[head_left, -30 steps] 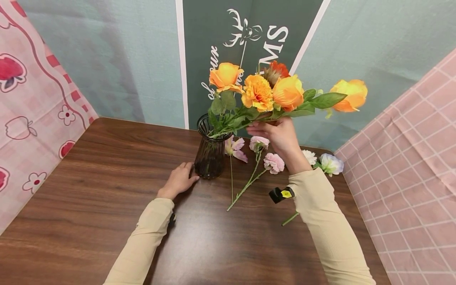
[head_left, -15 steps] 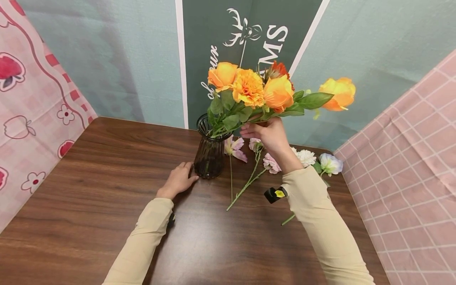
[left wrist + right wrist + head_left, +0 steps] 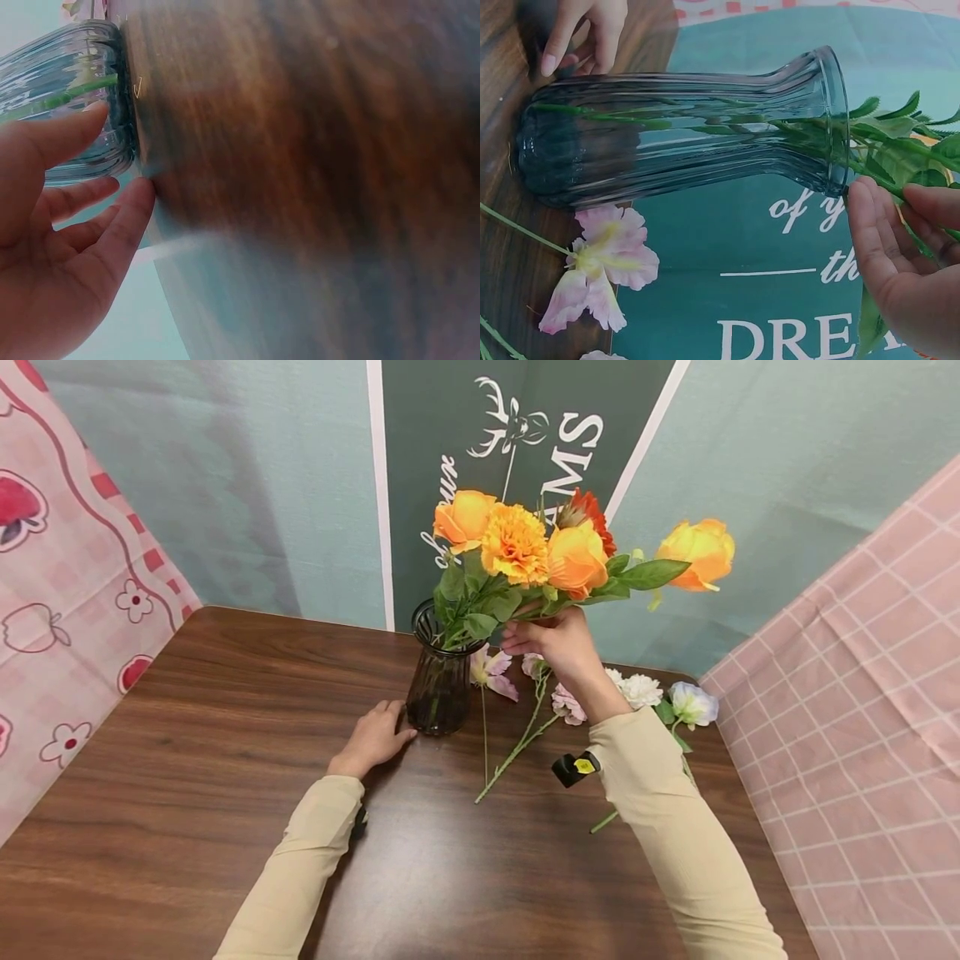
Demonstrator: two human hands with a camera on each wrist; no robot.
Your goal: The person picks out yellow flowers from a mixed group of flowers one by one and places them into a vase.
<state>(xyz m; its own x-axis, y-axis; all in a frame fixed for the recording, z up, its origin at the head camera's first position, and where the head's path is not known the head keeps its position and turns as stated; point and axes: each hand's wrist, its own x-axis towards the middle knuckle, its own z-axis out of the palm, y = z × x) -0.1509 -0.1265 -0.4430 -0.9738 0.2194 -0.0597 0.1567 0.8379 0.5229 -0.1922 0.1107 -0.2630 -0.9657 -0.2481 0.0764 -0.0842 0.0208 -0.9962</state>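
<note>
A ribbed dark glass vase (image 3: 438, 689) stands upright on the table, with several stems inside it. My left hand (image 3: 372, 737) rests on the table at the left of its base, fingers loosely spread; in the left wrist view a thumb (image 3: 71, 135) lies against the glass. Beside the rim my right hand (image 3: 562, 643) pinches a green stem (image 3: 889, 186) that slants into the mouth. Above are an orange rose (image 3: 465, 520), an orange carnation (image 3: 516, 545), another orange bloom (image 3: 577, 558) and a red flower (image 3: 596, 518). A yellow-orange flower (image 3: 697, 554) leans far right.
Right of the vase lie a pale purple flower (image 3: 491, 672) and a pink carnation spray (image 3: 568, 704). White blooms (image 3: 639, 691) and a bluish-white flower (image 3: 693, 704) lie farther right, partly behind the right arm. Cloth backdrops border the wooden table (image 3: 225, 760).
My right hand has moved left and slightly down toward the vase. The orange blooms have shifted left with it, and stems now show lower in the glass. The left hand stays put.
</note>
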